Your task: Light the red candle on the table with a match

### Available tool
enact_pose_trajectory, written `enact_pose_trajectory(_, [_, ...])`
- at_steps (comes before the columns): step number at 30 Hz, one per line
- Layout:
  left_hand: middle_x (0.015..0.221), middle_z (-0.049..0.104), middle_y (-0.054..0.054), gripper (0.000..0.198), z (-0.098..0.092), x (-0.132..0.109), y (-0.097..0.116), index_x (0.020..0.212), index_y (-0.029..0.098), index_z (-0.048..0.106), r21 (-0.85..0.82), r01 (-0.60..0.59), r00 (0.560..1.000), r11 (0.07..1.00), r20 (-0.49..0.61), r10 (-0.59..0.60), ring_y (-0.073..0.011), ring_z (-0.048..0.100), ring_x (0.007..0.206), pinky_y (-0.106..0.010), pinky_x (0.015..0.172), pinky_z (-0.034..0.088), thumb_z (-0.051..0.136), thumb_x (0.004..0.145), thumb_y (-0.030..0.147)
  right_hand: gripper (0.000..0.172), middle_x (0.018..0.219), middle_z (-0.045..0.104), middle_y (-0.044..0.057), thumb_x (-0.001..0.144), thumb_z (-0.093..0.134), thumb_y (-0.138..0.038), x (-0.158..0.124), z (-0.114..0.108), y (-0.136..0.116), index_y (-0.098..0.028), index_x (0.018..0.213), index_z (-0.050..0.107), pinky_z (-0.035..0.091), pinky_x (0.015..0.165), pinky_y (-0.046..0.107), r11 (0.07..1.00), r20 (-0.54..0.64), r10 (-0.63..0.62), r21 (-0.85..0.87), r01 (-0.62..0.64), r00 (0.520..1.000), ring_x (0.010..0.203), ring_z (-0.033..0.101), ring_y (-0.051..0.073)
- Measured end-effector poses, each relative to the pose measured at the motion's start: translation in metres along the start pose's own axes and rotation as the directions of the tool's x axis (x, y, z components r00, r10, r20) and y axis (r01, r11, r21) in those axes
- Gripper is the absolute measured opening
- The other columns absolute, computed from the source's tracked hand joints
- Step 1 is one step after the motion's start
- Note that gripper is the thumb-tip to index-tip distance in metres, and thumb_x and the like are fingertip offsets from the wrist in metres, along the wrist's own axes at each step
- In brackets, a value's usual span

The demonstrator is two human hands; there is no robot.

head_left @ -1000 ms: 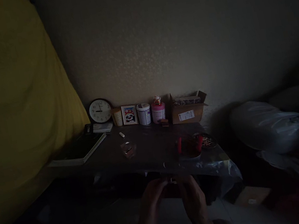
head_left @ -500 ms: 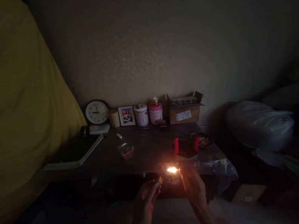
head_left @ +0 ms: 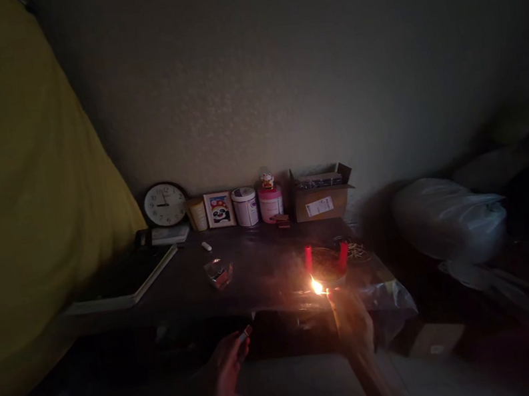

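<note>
The room is very dark. My right hand pinches a burning match, its flame just in front of a round dish with two red candles standing on it. My left hand is lower and to the left, below the table edge, and holds a small matchbox between its fingers. Both things sit over a dark low table partly covered on the right with clear plastic.
Along the wall stand a clock, a small framed picture, a white tub, a pink jar and an open cardboard box. A book lies left. A yellow curtain hangs left; a white bag lies right.
A match has been struck and lit. My right hand has carried the flame up and right towards the candle dish, while my left hand with the matchbox has dropped down and left.
</note>
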State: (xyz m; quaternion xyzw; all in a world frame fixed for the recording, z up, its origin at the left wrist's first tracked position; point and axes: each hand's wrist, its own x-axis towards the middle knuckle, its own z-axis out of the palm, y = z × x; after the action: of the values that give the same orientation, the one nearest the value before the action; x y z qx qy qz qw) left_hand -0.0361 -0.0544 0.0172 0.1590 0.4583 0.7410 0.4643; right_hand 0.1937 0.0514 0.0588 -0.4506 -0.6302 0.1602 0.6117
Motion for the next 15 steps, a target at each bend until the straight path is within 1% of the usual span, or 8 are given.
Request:
enact_pose_trajectory(4, [0.082,0.075,-0.009,0.037,-0.001,0.002,-0.004,0.072,0.016,0.071,-0.014,-0.005,1.000,1.000,0.007,0.005,-0.0229,0.067,0.077,-0.034,0.075,0.051,0.082,0.044,0.037,0.025,0.090,0.066,0.007,0.083,0.054,-0.038,0.004,-0.003,-0.001,-0.018,0.083,0.069,0.050,0.071,0.028,0.999,0.011,0.041,0.020,-0.041,0.999,0.084,0.061,0.019])
enact_pose_trajectory(7, [0.082,0.075,-0.009,0.039,-0.002,0.000,-0.005,0.071,0.016,0.071,0.003,0.002,1.000,1.000,-0.020,-0.002,-0.0228,0.066,0.078,-0.034,0.077,0.051,0.083,0.040,0.037,0.024,0.092,0.066,0.007,0.082,0.055,-0.037,0.007,-0.003,-0.003,-0.017,0.086,0.068,0.049,0.073,0.030,0.997,0.022,0.073,0.037,-0.074,0.997,0.086,0.061,0.020])
enact_pose_trajectory(11, [0.085,0.073,-0.008,0.036,-0.001,-0.003,-0.007,0.075,0.018,0.071,0.027,-0.004,1.000,1.000,-0.018,0.004,-0.0257,0.064,0.090,-0.037,0.086,0.048,0.079,0.048,0.040,0.025,0.089,0.066,0.006,0.082,0.055,-0.037,0.011,-0.002,-0.004,-0.017,0.087,0.068,0.048,0.074,0.031,0.995,0.028,0.081,0.056,-0.082,0.996,0.083,0.061,0.019])
enact_pose_trajectory(13, [0.084,0.072,-0.007,0.031,0.000,-0.004,-0.006,0.074,0.019,0.070,0.030,-0.011,1.000,0.999,-0.020,0.011,-0.0267,0.064,0.090,-0.040,0.087,0.047,0.077,0.052,0.040,0.024,0.087,0.065,0.005,0.081,0.056,-0.037,0.013,-0.003,-0.007,-0.017,0.087,0.067,0.048,0.073,0.031,0.994,0.044,0.071,0.075,-0.074,0.997,0.081,0.060,0.019])
enact_pose_trajectory(15, [0.085,0.072,-0.007,0.031,0.002,-0.006,-0.004,0.073,0.019,0.070,0.028,-0.006,1.000,1.000,-0.014,0.006,-0.0273,0.064,0.090,-0.041,0.089,0.046,0.077,0.052,0.040,0.022,0.086,0.064,0.005,0.082,0.056,-0.037,0.015,-0.004,-0.012,-0.018,0.086,0.066,0.047,0.071,0.030,0.992,0.057,0.073,0.097,-0.078,0.996,0.080,0.060,0.019])
